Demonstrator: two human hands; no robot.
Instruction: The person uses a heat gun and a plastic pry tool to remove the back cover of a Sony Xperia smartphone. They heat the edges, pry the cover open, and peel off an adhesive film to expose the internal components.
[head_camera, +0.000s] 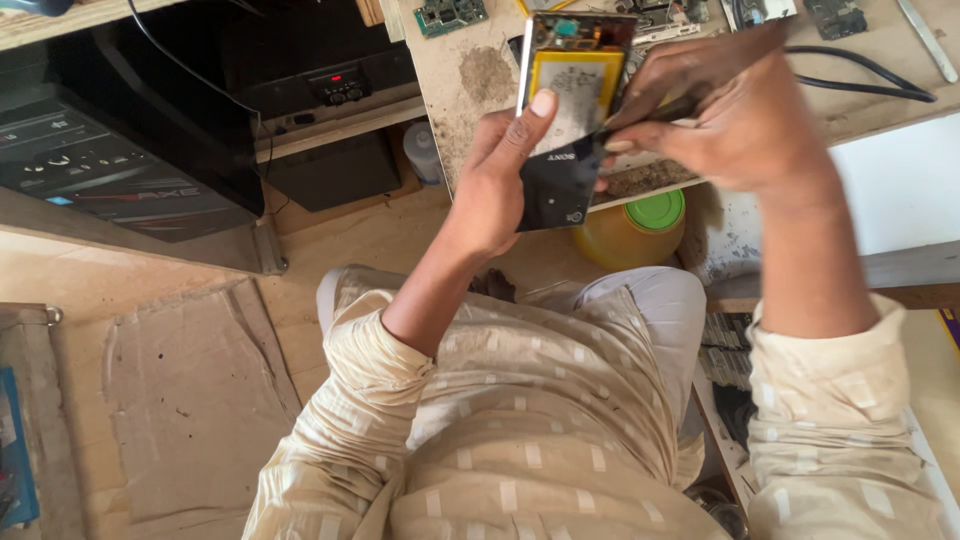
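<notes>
The left hand (505, 175) grips an opened phone (570, 120) by its lower half, thumb laid across the back, holding it up over the edge of the workbench (470, 70). The right hand (725, 115) pinches a thin dark tool (650, 112), its tip against the phone's middle; blur makes it hard to tell exactly where it touches. A yellow battery (578, 75) shows inside the phone. Below sits a yellow jar with a green lid (640, 225). Circuit boards (450, 14) lie on the bench.
</notes>
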